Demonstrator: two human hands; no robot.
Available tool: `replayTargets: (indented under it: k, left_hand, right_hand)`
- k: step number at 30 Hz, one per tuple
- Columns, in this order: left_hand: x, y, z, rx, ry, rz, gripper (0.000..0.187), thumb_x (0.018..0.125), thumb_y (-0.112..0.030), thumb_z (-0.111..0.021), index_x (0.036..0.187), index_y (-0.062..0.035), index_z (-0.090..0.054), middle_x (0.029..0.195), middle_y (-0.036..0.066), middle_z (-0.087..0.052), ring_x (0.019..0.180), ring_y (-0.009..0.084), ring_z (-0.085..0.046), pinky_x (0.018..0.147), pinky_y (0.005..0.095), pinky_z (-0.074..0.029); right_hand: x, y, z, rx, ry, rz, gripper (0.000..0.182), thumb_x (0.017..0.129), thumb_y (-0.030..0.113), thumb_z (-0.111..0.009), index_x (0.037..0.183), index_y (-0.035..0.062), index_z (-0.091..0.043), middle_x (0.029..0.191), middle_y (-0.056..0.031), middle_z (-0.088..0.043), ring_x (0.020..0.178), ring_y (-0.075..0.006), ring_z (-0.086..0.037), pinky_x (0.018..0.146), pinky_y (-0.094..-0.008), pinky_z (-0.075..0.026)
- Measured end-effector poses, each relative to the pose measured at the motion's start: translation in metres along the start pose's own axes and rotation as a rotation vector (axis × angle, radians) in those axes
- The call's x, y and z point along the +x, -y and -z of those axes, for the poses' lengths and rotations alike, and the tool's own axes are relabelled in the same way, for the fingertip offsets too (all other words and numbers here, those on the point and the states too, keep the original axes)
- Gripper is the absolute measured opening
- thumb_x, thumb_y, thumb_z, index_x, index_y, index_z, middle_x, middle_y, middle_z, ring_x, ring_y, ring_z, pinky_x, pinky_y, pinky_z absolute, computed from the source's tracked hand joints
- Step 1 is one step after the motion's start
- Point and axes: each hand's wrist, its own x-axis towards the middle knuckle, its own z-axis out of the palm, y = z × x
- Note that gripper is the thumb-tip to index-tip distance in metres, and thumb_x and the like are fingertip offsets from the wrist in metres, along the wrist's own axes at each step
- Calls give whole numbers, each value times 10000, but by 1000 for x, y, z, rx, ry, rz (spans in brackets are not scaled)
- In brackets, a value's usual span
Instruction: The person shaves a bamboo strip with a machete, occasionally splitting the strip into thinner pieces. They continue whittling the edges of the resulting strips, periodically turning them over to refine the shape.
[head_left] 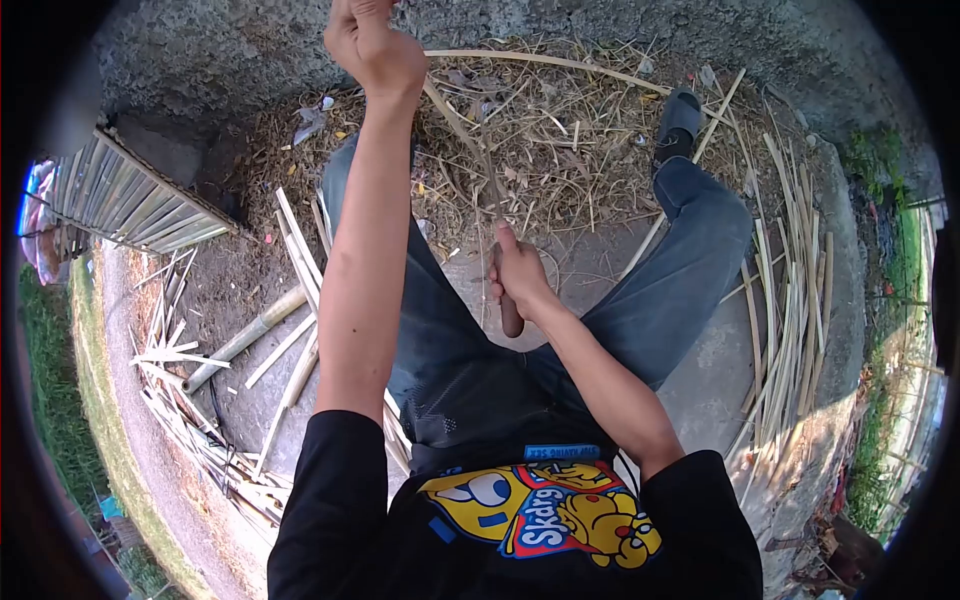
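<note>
My right hand (520, 270) is closed round the brown handle (512, 318) of a knife, over the ground between my legs. The knife's narrow dark blade (490, 185) points up and away from me. My left hand (372, 50) is raised at the top of the view, its fingers curled; what they hold, if anything, is hard to make out. A light bamboo strip (450, 112) runs from below my left wrist down to the blade. Another long, curved strip (560, 62) stretches right from beside that wrist.
Split bamboo strips (790, 290) lie in a pile on the right. More strips and a thick bamboo pole (250, 335) lie on the left, below a slatted bamboo panel (140, 195). Shavings and dry leaves (540, 150) cover the ground before a rough wall (240, 50).
</note>
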Motion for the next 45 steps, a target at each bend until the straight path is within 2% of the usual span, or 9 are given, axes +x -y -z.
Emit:
replayTargets:
  k: [2, 8, 14, 16, 20, 27, 33, 38, 45]
  left_hand:
    - [-1, 0, 11, -976, -192, 382, 515, 1078, -381, -427, 664, -99, -308, 675, 3, -275, 668, 162, -305, 682, 351, -326]
    - [3, 6, 24, -102, 138, 118, 532, 1088, -402, -379, 637, -127, -316, 604, -19, -227, 504, 121, -218, 494, 311, -244]
    - [-9, 12, 2, -33, 113, 32, 539, 1066, -426, -435, 635, -134, -298, 575, -42, -212, 478, 92, -181, 460, 284, -189]
    - [-6, -3, 8, -1139, -141, 420, 535, 1067, -425, -434, 632, -141, -303, 576, -46, -210, 488, 92, -183, 472, 292, -197]
    - [0, 3, 35, -142, 132, 145, 552, 1079, -458, -357, 624, -152, -303, 562, -40, -215, 481, 99, -159, 471, 295, -201]
    - [0, 6, 13, -351, 128, 358, 571, 1076, -461, -373, 600, -151, -313, 542, -30, -225, 472, 107, -178, 464, 291, -189]
    - [-14, 14, -13, -131, 40, 119, 553, 1053, -410, -489, 613, -132, -304, 564, -43, -235, 498, 83, -228, 480, 295, -202]
    - [-5, 20, 6, 124, -141, 47, 592, 1059, -423, -474, 580, -120, -303, 546, -34, -277, 501, 86, -241, 491, 317, -210]
    - [0, 28, 7, 193, -98, 40, 586, 1062, -433, -461, 592, -136, -276, 554, -37, -216, 495, 103, -176, 500, 329, -180]
  right_hand:
    - [-7, 29, 7, 107, -8, 103, 592, 1030, 578, -409, 748, 62, -477, 579, -27, -471, 399, -141, -452, 386, -324, -405]
    - [-53, 108, -11, 232, 83, 768, 594, 1025, 631, -351, 865, 74, -478, 601, -32, -474, 410, -106, -453, 393, -272, -396]
    - [18, -9, -24, 27, 135, 80, 602, 1013, 628, -395, 820, 63, -476, 577, -26, -469, 391, -139, -444, 397, -310, -395]
    - [29, -11, -20, 84, 89, 52, 597, 1002, 641, -404, 827, 76, -483, 590, -10, -467, 403, -137, -431, 418, -332, -403]
    - [-10, 77, -6, 257, 93, 267, 596, 990, 659, -403, 873, 83, -499, 623, -12, -475, 440, -110, -431, 426, -301, -394]
    - [-46, 86, -22, 281, 78, 788, 510, 1053, 530, -350, 905, 59, -478, 572, -49, -491, 402, -122, -467, 393, -260, -382]
    - [133, -107, 1, -419, -251, 276, 573, 1020, 565, -423, 771, 52, -473, 584, -67, -497, 431, -193, -512, 421, -359, -439]
    - [94, -43, 5, 186, -302, 49, 512, 1029, 491, -426, 752, 62, -462, 586, -67, -499, 445, -194, -522, 422, -360, -439]
    - [23, 23, -16, 214, -133, 595, 431, 1035, 438, -457, 914, 34, -545, 649, -57, -532, 474, -148, -533, 427, -297, -419]
